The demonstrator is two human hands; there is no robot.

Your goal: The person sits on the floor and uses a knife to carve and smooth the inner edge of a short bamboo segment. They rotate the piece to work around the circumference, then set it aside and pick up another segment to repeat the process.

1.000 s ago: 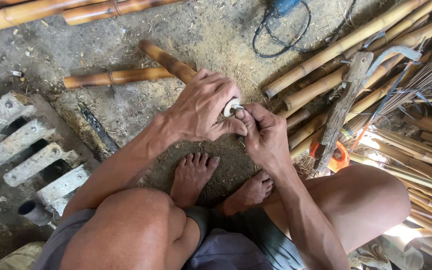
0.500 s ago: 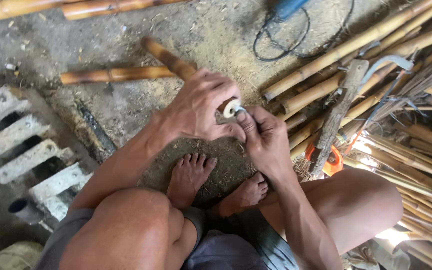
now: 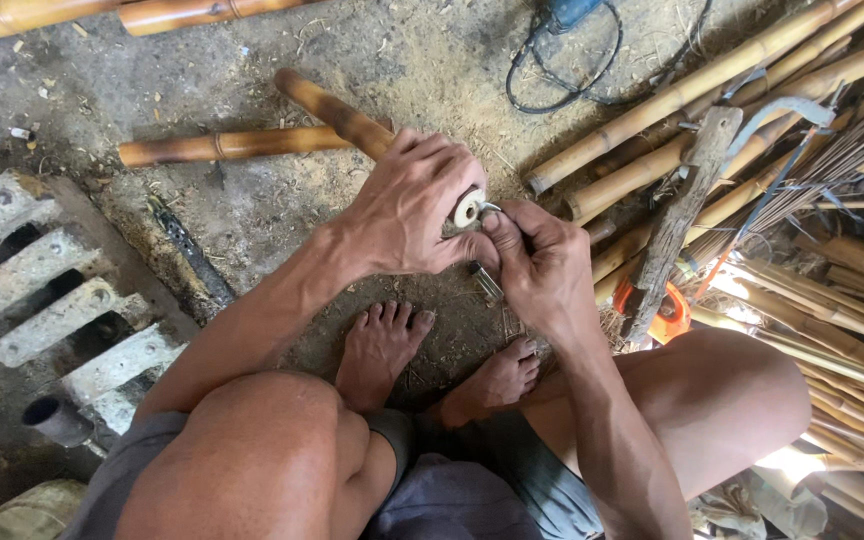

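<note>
Bamboo poles (image 3: 692, 95) lie right of the hands, metal grating (image 3: 42, 290) left.

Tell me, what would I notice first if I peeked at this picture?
Two hands meet in the middle: the left hand grips a bamboo stick by its pale cut end, and the right hand presses a small metal tool to it. Below are two bare feet on the dirt floor. A big heap of bamboo poles fills the right side.

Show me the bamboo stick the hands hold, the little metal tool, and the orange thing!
bamboo stick (image 3: 337, 112): head view, brown shaft.
metal tool (image 3: 487, 283): head view, lower end.
orange thing (image 3: 670, 312): head view, curved edge.
</note>
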